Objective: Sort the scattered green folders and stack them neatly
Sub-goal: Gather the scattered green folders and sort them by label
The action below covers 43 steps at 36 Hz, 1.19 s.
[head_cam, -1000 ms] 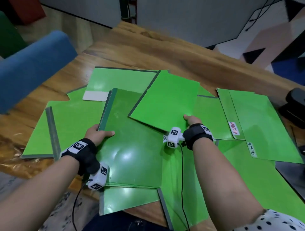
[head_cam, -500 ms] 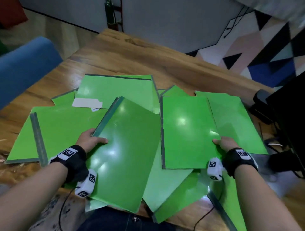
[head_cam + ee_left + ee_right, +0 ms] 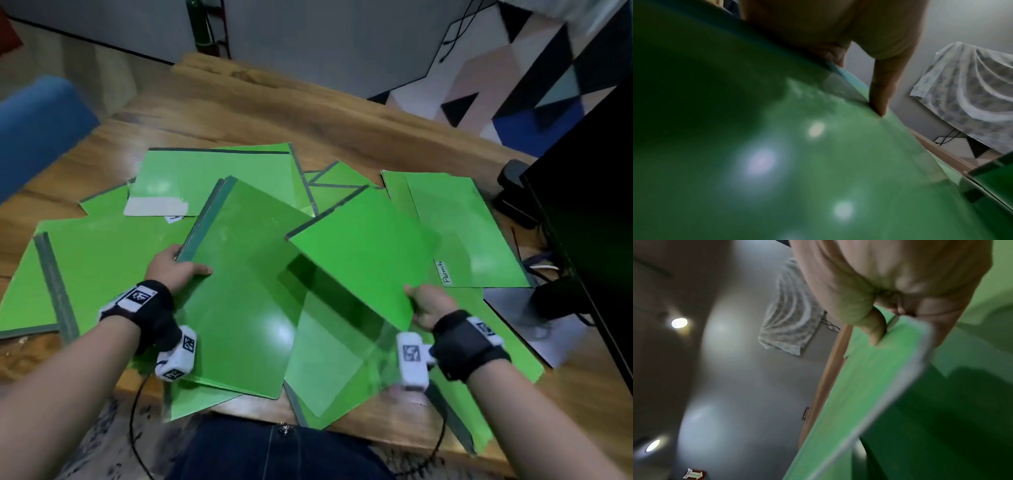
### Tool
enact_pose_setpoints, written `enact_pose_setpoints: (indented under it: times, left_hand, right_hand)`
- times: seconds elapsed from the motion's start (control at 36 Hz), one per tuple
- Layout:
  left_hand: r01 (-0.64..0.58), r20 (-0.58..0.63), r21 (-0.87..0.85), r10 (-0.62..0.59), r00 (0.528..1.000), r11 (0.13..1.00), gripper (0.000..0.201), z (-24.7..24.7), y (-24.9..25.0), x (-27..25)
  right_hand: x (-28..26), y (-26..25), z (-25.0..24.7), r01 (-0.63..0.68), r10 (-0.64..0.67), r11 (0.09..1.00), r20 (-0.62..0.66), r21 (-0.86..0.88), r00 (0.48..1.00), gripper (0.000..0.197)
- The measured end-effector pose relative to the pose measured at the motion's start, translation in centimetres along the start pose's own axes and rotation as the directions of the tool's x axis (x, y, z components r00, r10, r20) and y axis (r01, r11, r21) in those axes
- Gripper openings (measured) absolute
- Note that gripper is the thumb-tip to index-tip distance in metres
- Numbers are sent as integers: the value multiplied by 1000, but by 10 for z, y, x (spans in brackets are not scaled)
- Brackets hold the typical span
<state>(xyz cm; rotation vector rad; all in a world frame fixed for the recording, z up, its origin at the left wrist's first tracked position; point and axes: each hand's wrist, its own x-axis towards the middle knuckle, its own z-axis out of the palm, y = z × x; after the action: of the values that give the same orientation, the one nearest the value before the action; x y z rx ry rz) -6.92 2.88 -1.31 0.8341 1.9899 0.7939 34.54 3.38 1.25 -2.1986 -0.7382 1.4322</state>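
Glossy green plastic folder with a dark spine strip [image 3: 239, 291], lying over the scattered heap on the wooden worktop [image 3: 274, 113], is pinched at its left edge by the left hand [image 3: 171, 270]. The right hand [image 3: 428, 305] grips the near corner of a brighter matte green folder [image 3: 359, 250], lifted and overlapping it. Best now, I judge: turn the lifted one until the spines run parallel, lower flat, then square edges (glossy covers look prone to slide).

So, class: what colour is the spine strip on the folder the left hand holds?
Dark grey-green, on the folder in the left hand; head view.
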Motion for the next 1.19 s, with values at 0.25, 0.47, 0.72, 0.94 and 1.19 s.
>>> enact_pose_setpoints:
  times: [0.25,0.47,0.72,0.94,1.19]
  left_hand:
    - [-15,-2,103,15,1000,995,75,-1,8,0]
    - [2,-3,41,-2,1000,999,81,0,4,-1]
    - [21,31,12,-21,999,1000,65,4,2,-5]
    - [59,83,-14,-58,995,998,64,21,-4,-13]
    - [18,101,-10,-17,995,1000,51,45,2,-24]
  right_hand:
    - [-4,60,58,-127,126,992,-87,-13,988,44]
    - [4,51,51,-138,145,987,-84,84,986,58]
    - [-17,21,40,17,20,991,-264,135,964,73]
    - [-81,-81,-18,384,-433,901,-417,-200,799,62]
    - [-100,-141,-51,654,-626,754,-368,-59,688,33]
